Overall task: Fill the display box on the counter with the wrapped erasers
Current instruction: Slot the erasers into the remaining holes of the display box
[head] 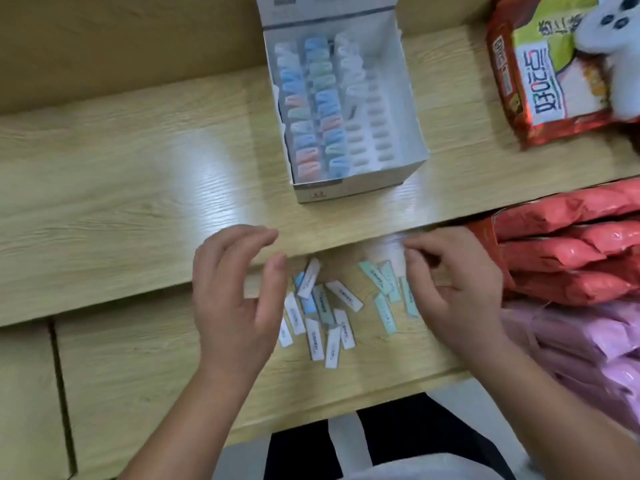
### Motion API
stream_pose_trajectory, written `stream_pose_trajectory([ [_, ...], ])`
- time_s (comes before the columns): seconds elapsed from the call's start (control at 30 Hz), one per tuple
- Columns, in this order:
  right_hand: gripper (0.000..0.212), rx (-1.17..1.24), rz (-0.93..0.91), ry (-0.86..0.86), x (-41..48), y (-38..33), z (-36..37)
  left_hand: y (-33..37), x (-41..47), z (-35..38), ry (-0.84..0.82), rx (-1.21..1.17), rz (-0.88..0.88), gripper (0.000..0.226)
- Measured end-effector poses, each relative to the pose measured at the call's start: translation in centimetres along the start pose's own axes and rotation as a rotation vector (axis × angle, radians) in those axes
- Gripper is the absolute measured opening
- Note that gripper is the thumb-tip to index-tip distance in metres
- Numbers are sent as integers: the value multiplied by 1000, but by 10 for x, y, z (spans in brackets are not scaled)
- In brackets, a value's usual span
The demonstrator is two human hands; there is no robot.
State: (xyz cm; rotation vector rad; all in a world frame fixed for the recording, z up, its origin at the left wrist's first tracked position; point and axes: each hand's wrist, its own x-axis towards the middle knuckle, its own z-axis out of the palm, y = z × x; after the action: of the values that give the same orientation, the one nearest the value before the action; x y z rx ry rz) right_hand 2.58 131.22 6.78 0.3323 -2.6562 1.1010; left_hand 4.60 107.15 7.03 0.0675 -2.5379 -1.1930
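Observation:
A white display box (405, 98) stands open on the upper wooden shelf. Two rows of coloured wrapped erasers (311, 109) fill its left side, a third row reaches partway, and bare slots show on the right. Several loose wrapped erasers (325, 313), white, blue and pale green, lie scattered on the lower shelf. My left hand (235, 292) hovers over the left of that pile, fingers spread, nothing in it. My right hand (453, 289) curls over the green erasers (384, 289) at the right; whether its fingertips pinch one is unclear.
A red and green snack bag (540, 67) with a white plush toy (613, 46) lies at the top right. Stacked red packets (571, 258) and pink packets (588, 348) crowd the right edge beside my right hand. A wooden shelf lip (138, 216) runs above the pile.

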Motion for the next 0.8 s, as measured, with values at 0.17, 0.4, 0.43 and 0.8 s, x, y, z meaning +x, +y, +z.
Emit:
stream_pose_trajectory([
  [0.17, 24, -124, 288, -515, -62, 19, 56, -35, -66, 7, -232, 70, -443, 22],
  [0.4, 33, -411, 367, -611, -68, 19, 117, -63, -70, 70, -312, 180, -521, 32],
  [0.43, 33, -442, 368, -619, -65, 20, 120, -64, -67, 78, -310, 216, -512, 34],
  [0.8, 25, -367, 479, -654, -50, 32, 117, -66, -61, 105, -325, 252, -586, 15],
])
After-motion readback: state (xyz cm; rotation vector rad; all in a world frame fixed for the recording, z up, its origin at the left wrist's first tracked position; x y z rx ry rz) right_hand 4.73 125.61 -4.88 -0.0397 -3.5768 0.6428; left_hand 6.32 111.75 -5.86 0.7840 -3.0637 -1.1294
